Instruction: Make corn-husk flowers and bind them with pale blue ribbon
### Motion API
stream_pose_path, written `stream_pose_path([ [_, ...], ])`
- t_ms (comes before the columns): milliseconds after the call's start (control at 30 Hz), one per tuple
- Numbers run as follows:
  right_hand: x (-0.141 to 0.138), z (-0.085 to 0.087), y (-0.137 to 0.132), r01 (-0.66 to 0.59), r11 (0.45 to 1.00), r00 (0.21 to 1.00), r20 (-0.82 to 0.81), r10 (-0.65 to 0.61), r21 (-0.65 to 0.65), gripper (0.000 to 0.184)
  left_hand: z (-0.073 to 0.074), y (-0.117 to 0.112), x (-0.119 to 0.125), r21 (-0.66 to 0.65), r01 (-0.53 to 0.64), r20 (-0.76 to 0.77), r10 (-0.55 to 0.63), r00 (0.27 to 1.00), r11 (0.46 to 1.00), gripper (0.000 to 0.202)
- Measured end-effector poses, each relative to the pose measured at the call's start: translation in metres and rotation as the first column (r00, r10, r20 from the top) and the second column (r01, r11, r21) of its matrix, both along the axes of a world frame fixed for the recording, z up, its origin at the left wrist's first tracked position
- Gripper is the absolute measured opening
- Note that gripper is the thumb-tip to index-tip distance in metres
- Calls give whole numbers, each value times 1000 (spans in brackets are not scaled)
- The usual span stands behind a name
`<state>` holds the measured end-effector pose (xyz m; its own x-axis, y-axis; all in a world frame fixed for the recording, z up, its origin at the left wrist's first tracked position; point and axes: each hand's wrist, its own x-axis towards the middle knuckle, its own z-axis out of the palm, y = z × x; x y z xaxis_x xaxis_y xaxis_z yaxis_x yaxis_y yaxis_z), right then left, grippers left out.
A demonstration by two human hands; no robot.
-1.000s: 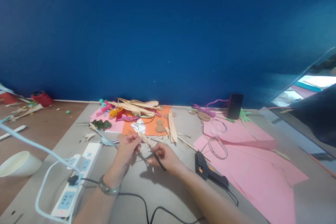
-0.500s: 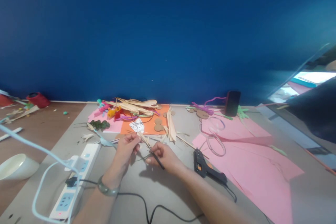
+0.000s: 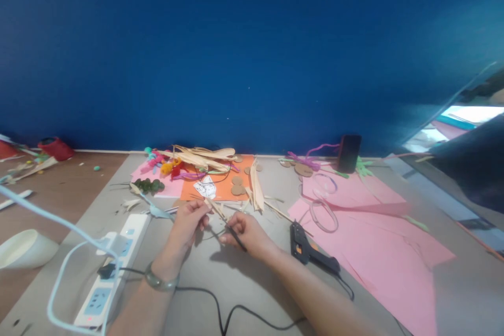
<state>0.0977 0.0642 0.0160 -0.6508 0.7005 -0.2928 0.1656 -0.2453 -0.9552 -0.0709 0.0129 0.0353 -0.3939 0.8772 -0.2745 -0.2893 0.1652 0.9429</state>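
Observation:
My left hand (image 3: 192,220) is closed, thumb and fingers pinching a narrow pale strip, like dried corn husk (image 3: 214,207). My right hand (image 3: 249,236) is wrapped round a slim black tool (image 3: 237,239), whose kind I cannot make out. The tool's upper end meets the lower end of the strip between the two hands. Thin dark stems or wires show under the fingers. Beyond the hands, more pale husk strips (image 3: 202,157) lie piled at the back, and one husk piece (image 3: 256,189) lies by the orange sheet (image 3: 224,184).
A black glue gun (image 3: 311,252) rests to the right, beside pink paper sheets (image 3: 397,257). A white power strip (image 3: 98,294) and cables lie at left, near a white cup (image 3: 27,249). A dark phone (image 3: 349,153) leans on the blue wall (image 3: 252,52). Part of another person shows at far right.
Both hands keep nearly the same place and grip. The whole view has shifted only slightly.

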Motion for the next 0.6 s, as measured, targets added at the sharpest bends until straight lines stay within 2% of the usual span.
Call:
stream_pose_path([
  [200, 1, 3, 0, 11, 1000, 1000, 2, -11, 13, 49, -5, 1, -2, -4, 12, 13, -12, 1000, 1000, 26],
  [400, 3, -4, 4, 1, 998, 1000, 31, -2, 56, 50, -6, 2, -3, -19, 25, 44, -24, 999, 999, 25],
  [600, 4, -7, 5, -6, 994, 997, 73, -2, 113, 46, -16, 4, -6, -30, 45, 63, -43, 997, 999, 26],
])
